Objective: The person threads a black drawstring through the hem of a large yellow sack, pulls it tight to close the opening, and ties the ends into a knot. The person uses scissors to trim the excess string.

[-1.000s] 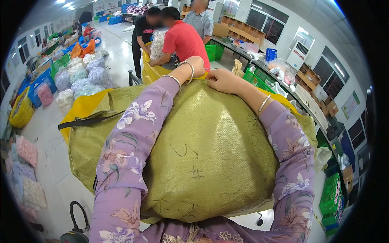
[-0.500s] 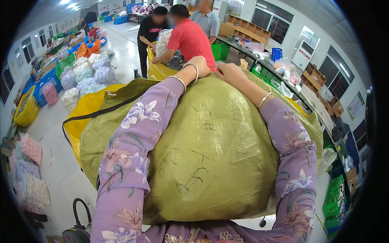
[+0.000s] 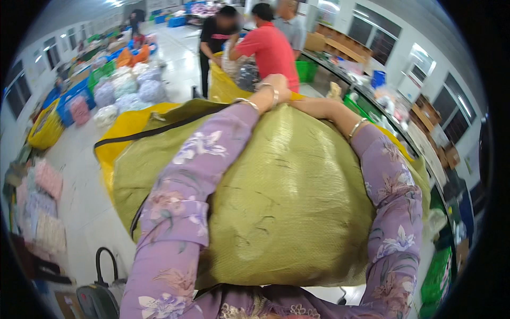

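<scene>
A large, full olive-green woven sack (image 3: 289, 196) bulges up in front of my body, with dark handwritten marks on its face. Both my forearms, in purple floral sleeves, reach along its sides to the far top edge. My left hand (image 3: 277, 86) is closed on the sack's material there. Close beside it on the right, my right hand (image 3: 308, 107) also grips the top edge; its fingertips are hidden behind the fold. Yellow woven material with a black strap (image 3: 154, 129) spreads out to the left of the sack.
Ahead, a person in red (image 3: 271, 50) and one in black (image 3: 215, 40) bend over a yellow sack (image 3: 222, 85); another person stands behind them. Filled clear bags (image 3: 127, 87) lie at the left. A long workbench (image 3: 340, 74) runs along the right. A grey machine (image 3: 95, 303) stands at lower left.
My view has swung slightly left, so the surroundings sit farther right. My hands keep hold of the sack's far edge, now closer together. The person in red has raised an arm.
</scene>
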The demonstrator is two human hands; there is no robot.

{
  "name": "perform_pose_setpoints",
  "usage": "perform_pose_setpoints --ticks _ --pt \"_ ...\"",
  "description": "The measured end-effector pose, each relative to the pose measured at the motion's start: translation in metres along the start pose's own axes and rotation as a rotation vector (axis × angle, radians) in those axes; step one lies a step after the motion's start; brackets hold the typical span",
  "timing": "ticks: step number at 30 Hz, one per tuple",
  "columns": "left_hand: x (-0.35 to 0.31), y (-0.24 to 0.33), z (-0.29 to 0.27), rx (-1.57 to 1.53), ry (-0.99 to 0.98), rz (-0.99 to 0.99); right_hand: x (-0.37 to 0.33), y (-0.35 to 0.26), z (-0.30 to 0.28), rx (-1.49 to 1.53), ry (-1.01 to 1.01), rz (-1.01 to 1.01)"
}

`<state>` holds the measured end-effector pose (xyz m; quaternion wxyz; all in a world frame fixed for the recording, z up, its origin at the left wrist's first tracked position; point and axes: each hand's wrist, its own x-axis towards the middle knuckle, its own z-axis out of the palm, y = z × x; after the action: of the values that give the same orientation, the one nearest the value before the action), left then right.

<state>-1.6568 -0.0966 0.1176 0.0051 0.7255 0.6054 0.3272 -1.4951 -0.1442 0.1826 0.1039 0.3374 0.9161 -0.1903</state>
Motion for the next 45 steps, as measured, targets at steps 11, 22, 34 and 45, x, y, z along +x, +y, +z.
perform_pose_setpoints --ticks 11,22,34,45 --pt "-0.018 0.035 -0.033 -0.014 -0.102 -0.163 -0.02 -0.018 -0.004 -0.66 0.406 0.051" --pt "-0.009 0.04 -0.03 -0.007 -0.238 -0.177 -0.002 0.005 0.0 0.21 -0.007 0.033" --pt "-0.019 0.048 -0.034 0.056 -0.154 -0.001 0.049 0.052 0.012 0.113 0.091 -0.139" --pt "-0.085 -0.096 -0.294 0.593 -0.088 0.052 0.021 0.006 -0.002 -0.214 0.304 -0.063"
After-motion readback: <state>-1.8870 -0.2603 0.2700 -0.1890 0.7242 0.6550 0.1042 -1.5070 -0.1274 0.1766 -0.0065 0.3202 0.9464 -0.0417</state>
